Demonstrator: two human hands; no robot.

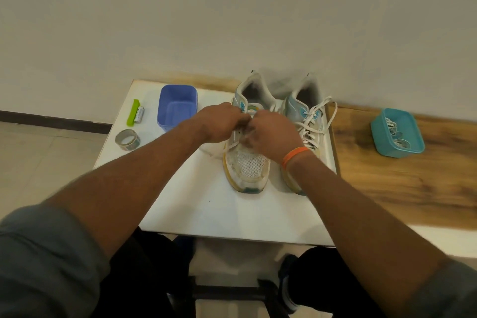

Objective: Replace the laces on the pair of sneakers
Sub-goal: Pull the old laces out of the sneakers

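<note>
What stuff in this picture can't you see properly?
Head view only:
- Left sneaker lace holes: covered by the left hand and right hand, both blurred.
- Right sneaker toe: behind the right forearm.
- Teal tub contents: too small and blurred.
- Battery label: too small.

Both hands meet over the left sneaker (246, 162) on a white board (206, 209), the left hand (222, 122) and right hand (271, 137) with fingers curled at its white lace (233, 146). The right sneaker (303, 116) stands beside it, laced. A blue tub (177, 107), tape roll (127, 139) and teal tub (397, 133) sit nearby.
</note>
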